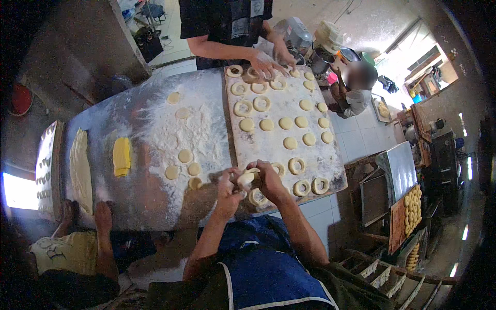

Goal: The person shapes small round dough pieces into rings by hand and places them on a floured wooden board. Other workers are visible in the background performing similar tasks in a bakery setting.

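Both of my hands are closed around one piece of dough [248,178], just over the near left edge of a floured wooden board [268,150]. My left hand [228,192] grips its left side with bent fingers, and my right hand [269,182] wraps its right side. The fingers partly hide its shape. Close by on the board lie several dough rings [296,165], one partly under my right hand. Flat dough rounds [285,123] sit in rows farther up. To the left, more dough rounds [185,155] rest on the floury metal table [155,206].
Across the table, a co-worker's hands [268,64] reach over the board's far end. At left, another person's hands [103,214] are near a long dough strip [81,170]; a yellow slab [122,156] lies beside it. Another person [356,98] is beyond the board. Racks [377,196] stand right.
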